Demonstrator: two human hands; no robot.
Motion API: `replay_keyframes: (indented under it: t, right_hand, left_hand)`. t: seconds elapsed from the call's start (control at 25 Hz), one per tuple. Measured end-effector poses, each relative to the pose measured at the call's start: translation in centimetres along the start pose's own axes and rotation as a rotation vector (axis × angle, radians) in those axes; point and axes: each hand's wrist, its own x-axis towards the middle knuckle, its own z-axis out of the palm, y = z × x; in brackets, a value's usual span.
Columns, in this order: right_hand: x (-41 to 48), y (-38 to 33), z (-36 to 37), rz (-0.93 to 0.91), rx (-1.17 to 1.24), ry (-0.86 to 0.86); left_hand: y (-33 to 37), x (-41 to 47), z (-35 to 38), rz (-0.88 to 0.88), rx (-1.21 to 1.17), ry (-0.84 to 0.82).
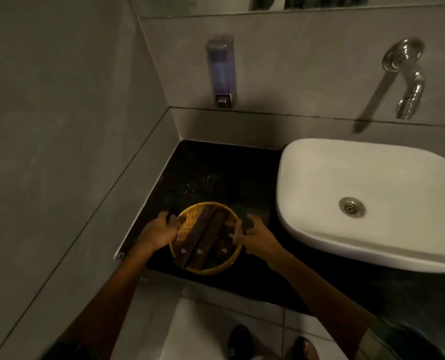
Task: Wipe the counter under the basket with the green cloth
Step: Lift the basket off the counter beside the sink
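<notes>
A round yellow wicker basket (183, 231) sits at the front left of the black counter (211, 167). Several dark flat packets (203, 237) lie inside it. My left hand (159, 229) grips the basket's left rim. My right hand (255, 235) holds the right rim with thumb and fingers, the other fingers spread. No green cloth shows anywhere in view. Small pale specks dot the counter behind the basket.
A white basin (320, 178) stands to the right of the basket. A chrome tap (408, 81) and a wall soap dispenser (221, 71) hang on the grey tiles behind. A grey wall (60, 126) closes the left side. My feet show on the floor below.
</notes>
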Motion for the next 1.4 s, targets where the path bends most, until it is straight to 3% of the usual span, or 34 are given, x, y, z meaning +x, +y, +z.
replay_keyframes:
  t: [0.16, 0.28, 0.4, 0.64, 0.92, 1.04, 1.16, 1.28, 1.4]
  right_hand:
    - [0.1, 0.9, 1.0, 0.132, 0.308, -0.030]
    - [-1.2, 2.4, 0.4, 0.140, 0.422, -0.017]
    - [-3.6, 4.0, -1.1, 0.112, 0.398, 0.078]
    - [-9.4, 7.5, -7.4, 0.154, 0.219, 0.333]
    - [-12.4, 13.0, -10.1, 0.208, 0.023, 0.462]
    - [-12.8, 14.0, -11.2, 0.195, 0.032, 0.425]
    - [-13.8, 14.1, -14.2, 0.178, -0.017, 0.366]
    - [-15.7, 14.6, -20.2, 0.258, 0.024, 0.423]
    - [-18.3, 16.1, -27.9, 0.249, 0.081, 0.555]
  left_hand:
    - [-2.0, 0.0, 0.6, -0.151, -0.346, -0.109]
    - [-1.8, -1.3, 1.0, -0.060, -0.297, -0.038]
    - [-1.0, -4.2, 1.9, 0.029, -0.245, -0.035]
    - [2.0, -9.4, 8.3, 0.080, -0.352, -0.298]
    - [4.0, -10.7, 13.8, 0.196, -0.222, -0.378]
    - [5.5, -11.2, 14.0, 0.215, -0.117, -0.343]
    - [8.2, -11.8, 12.2, 0.332, 0.201, -0.142]
    - [15.5, -12.9, 11.8, 0.495, 0.158, 0.017]
    - [24.6, -14.5, 15.6, 0.759, 0.070, -0.046]
